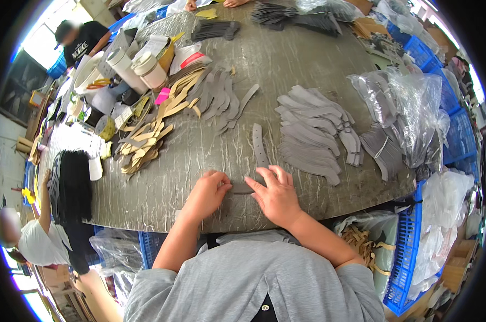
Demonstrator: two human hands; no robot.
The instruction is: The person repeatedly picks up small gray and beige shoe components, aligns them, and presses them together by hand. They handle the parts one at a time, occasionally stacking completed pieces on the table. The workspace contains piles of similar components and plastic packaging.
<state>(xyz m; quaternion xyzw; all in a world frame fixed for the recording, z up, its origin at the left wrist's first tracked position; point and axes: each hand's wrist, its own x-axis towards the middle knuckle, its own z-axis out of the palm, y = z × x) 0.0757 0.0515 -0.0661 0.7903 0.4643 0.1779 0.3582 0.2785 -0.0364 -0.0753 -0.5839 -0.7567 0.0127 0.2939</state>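
A curved dark grey strip [242,189] lies crosswise just above the table near its front edge. My left hand [206,194] is closed, thumb and forefinger pinched on the strip's left end. My right hand [277,197] has its fingers apart, at the strip's right end; whether it presses on the strip is hard to tell. Just beyond that hand lies another grey strip [259,146] with a row of small holes. To the right spreads a large pile of grey curved pieces [310,134]. Ahead to the left fan out more grey strips [216,99].
Tan strips [141,147] lie left, near a white lidded jar [149,71] and clutter. Black strips [71,182] hang over the left edge. Plastic-wrapped pieces [414,112] and blue baskets [406,252] stand right. Co-workers [82,43] are at the left; another person's hands [235,2] show at the far edge.
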